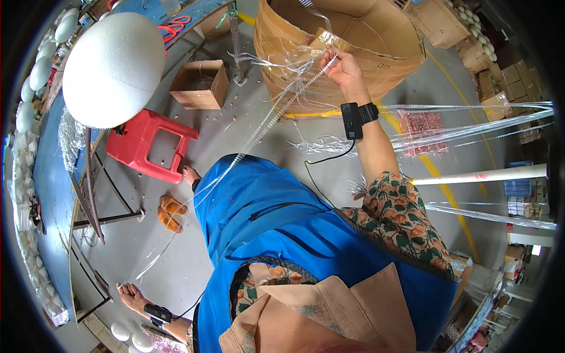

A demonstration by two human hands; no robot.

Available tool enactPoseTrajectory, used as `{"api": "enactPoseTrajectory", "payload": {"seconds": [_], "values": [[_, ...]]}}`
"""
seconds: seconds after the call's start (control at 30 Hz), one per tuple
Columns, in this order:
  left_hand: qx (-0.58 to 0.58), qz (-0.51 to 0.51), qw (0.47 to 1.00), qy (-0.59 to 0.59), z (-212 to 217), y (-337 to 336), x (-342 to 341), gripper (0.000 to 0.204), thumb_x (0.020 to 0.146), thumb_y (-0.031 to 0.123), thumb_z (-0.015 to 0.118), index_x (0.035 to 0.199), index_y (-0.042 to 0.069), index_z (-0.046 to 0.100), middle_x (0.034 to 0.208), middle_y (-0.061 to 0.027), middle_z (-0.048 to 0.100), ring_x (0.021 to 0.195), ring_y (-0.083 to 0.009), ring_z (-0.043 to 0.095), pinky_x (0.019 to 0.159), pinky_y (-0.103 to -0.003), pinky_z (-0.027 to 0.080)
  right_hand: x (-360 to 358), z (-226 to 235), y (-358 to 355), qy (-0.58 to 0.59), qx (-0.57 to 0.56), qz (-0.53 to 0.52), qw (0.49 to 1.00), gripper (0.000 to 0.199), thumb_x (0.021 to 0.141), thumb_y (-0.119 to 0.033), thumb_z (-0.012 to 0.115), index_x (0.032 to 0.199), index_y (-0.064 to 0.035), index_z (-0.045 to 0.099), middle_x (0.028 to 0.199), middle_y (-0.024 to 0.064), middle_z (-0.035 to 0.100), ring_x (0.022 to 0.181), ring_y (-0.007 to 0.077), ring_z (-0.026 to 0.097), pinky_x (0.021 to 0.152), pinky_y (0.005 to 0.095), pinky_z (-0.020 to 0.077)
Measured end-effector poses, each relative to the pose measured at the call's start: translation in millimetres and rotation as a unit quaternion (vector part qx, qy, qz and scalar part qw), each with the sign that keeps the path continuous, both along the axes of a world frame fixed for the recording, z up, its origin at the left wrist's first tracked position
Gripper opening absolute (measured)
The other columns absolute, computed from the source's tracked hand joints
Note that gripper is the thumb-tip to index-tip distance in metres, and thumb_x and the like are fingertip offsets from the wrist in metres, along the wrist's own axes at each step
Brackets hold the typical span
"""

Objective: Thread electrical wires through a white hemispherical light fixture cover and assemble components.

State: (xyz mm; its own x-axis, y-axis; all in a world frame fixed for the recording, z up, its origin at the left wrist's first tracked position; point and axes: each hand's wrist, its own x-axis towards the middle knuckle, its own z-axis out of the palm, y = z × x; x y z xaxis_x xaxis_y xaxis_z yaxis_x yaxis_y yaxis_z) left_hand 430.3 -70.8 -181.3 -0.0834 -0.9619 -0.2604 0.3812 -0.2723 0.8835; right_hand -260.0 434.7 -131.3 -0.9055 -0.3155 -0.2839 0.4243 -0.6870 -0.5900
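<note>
My right hand [341, 66] is raised by the rim of a big round cardboard bin [353, 76], its fingers closed on a bundle of silver tinsel strands [256, 136]. The crimped strands run down and left across my blue apron [253, 217], their thin ends hanging just above my left hand [132, 296]. Low at the left, my left hand has its fingers curled in. Whether a strand is between them is too small to make out. A loose, frayed tangle of tinsel spreads beside my right hand, in front of the bin.
A white egg-shaped ball [113, 70] stands large at upper left by a blue table [50, 170]. A red stool [150, 146], a small open carton [200, 85] and orange shoes [170, 213] are on the floor. Silver strands [471, 126] and a white pole [482, 175] extend at right.
</note>
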Motion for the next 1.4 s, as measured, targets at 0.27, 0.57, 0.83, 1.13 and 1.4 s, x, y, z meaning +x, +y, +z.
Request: {"api": "enactPoseTrajectory", "payload": {"seconds": [0.27, 0.57, 0.83, 1.13, 1.4], "values": [[-0.309, -0.036, 0.874, -0.374, -4, -98, 219, 0.005, 0.081, -0.001, 0.047, 0.082, 0.004, 0.045, 0.061, 0.0033, 0.028, 0.048, -0.0112, 0.026, 0.046, -0.019, 0.030, -9, 1, -10, -0.010, 0.064, -0.066, 0.996, 0.020, 0.091, -0.016, 0.041, 0.099, 0.0011, 0.050, 0.085, 0.0143, 0.059, 0.077, 0.0241, 0.059, 0.066, 0.0350, 0.0488], [-0.083, -0.047, 0.984, -0.148, 44, -47, 105, 0.014, 0.086, 0.014, 0.056, 0.097, 0.006, 0.054, 0.063, 0.0052, 0.039, 0.053, -0.0030, 0.034, 0.046, -0.017, 0.026, -22, -25, 36, 0.063, 0.417, 0.059, 0.905, 0.060, 0.082, -0.032, 0.062, 0.126, -0.0025, 0.033, 0.106, 0.0188, 0.053, 0.082, 0.0243, 0.063, 0.066, 0.0336, 0.0536], [-0.177, -0.167, 0.908, -0.341, 128, 71, -96, 0.018, 0.085, 0.021, 0.050, 0.083, 0.006, 0.060, 0.057, 0.0061, 0.038, 0.044, -0.0036, 0.030, 0.040, -0.020, 0.023, -31, -48, 39, 0.231, 0.545, 0.112, 0.798, 0.042, 0.085, -0.022, 0.059, 0.119, -0.0030, 0.046, 0.066, -0.0001, 0.055, 0.059, 0.0094, 0.055, 0.049, 0.0218, 0.0458], [-0.446, -0.365, 0.690, -0.438, 157, 156, -281, 0.019, 0.083, 0.020, 0.050, 0.086, 0.002, 0.057, 0.073, -0.0212, 0.058, 0.069, -0.0377, 0.057, 0.063, -0.042, 0.046, 103, 35, -90, 0.309, 0.307, 0.309, 0.845, 0.018, 0.087, -0.017, 0.056, 0.090, 0.0002, 0.060, 0.078, 0.0074, 0.063, 0.067, 0.0115, 0.060, 0.061, 0.0231, 0.0492], [-0.664, -0.394, 0.560, -0.299, 166, 232, -384, 0.013, 0.075, 0.014, 0.055, 0.073, 0.001, 0.053, 0.056, -0.0195, 0.053, 0.056, -0.0384, 0.055, 0.050, -0.046, 0.044, 185, 49, -159, 0.136, -0.058, 0.518, 0.842, 0.056, 0.091, -0.051, 0.034, 0.105, -0.0015, 0.055, 0.092, 0.0097, 0.062, 0.087, 0.0200, 0.059, 0.081, 0.0338, 0.0454]]}}
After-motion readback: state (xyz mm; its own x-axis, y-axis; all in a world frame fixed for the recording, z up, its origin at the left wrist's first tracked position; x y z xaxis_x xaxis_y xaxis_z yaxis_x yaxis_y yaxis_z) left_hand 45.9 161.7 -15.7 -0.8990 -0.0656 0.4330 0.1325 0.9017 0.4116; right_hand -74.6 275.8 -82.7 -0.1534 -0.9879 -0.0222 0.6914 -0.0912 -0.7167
